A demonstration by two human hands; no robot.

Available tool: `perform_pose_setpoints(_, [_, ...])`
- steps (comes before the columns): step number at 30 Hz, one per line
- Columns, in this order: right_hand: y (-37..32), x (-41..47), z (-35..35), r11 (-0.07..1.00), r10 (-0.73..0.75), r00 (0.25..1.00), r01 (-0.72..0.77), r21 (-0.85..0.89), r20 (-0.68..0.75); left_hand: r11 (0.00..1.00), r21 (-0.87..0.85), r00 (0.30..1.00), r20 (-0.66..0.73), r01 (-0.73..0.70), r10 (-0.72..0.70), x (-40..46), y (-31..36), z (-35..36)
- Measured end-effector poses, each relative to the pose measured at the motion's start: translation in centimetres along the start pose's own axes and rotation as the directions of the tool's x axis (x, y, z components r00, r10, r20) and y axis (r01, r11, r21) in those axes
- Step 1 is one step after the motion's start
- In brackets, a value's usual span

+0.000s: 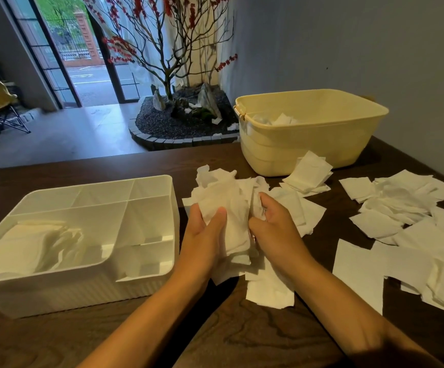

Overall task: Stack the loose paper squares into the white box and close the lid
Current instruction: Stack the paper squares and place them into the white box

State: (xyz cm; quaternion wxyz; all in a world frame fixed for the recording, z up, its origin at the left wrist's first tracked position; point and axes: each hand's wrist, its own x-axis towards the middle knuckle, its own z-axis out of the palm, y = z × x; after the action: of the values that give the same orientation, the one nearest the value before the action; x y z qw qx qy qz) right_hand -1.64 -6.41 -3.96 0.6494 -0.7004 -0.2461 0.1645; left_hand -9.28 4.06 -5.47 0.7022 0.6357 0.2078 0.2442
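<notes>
Paper squares (231,219), a crumpled bunch, sit between both hands above the worktop (162,338), just right of the white box (146,285). Left hand (205,235) and right hand (276,232) have their fingers curled round the bunch. Some squares already lie in the box's big compartment; many more are scattered at right (406,224), others in the yellow tub (308,144). No lid shows, so most work seems left.

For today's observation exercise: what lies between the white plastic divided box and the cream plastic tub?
In the head view, bare dark wooden tabletop separates the white plastic divided box from the cream plastic tub.
</notes>
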Motion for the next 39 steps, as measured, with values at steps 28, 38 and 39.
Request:
perform_pose_setpoints(28, [-0.1,-8.9,6.2,0.998,-0.055,0.981,0.061,-0.027,0.187,0.418,0.805,0.907,0.37,-0.421,0.201,-10.0,5.8,-12.8])
perform_pose_setpoints(38, [0.5,-9.3,8.1,0.985,-0.067,0.968,0.102,-0.136,0.241,0.958,0.275,0.992,0.118,-0.079,0.048,-12.2,1.0,-14.6])
perform_pose_setpoints(39, [0.2,-9.3,8.5,0.983,-0.081,0.969,0.116,-0.14,0.233,0.955,0.277,0.991,0.107,-0.107,0.08,-11.9,0.9,-14.3])
